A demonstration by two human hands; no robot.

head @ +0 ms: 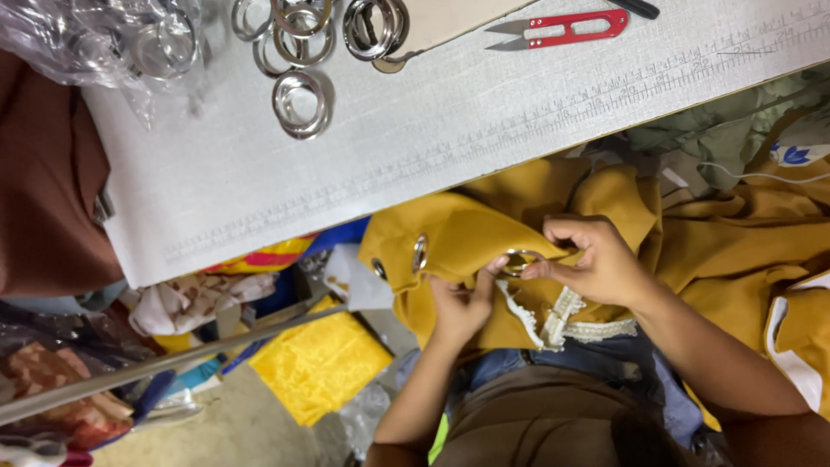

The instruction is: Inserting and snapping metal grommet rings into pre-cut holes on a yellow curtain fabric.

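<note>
A mustard-yellow curtain cloth (718, 251) with white lace trim lies bunched in my lap below the table edge. My left hand (461, 303) grips a fold of it from underneath, thumb up against a silver eyelet ring (520, 259). My right hand (592, 259) pinches the same ring and the cloth from the right. Two metal eyelets (420, 252) sit fitted in the cloth further left.
A white worktable (389, 147) with a printed ruler edge carries several loose silver rings (301, 102), a plastic bag of rings (130, 39) and red thread snips (566, 28). Brown cloth (43, 182) hangs at left. Coloured fabric scraps (320, 363) lie on the floor.
</note>
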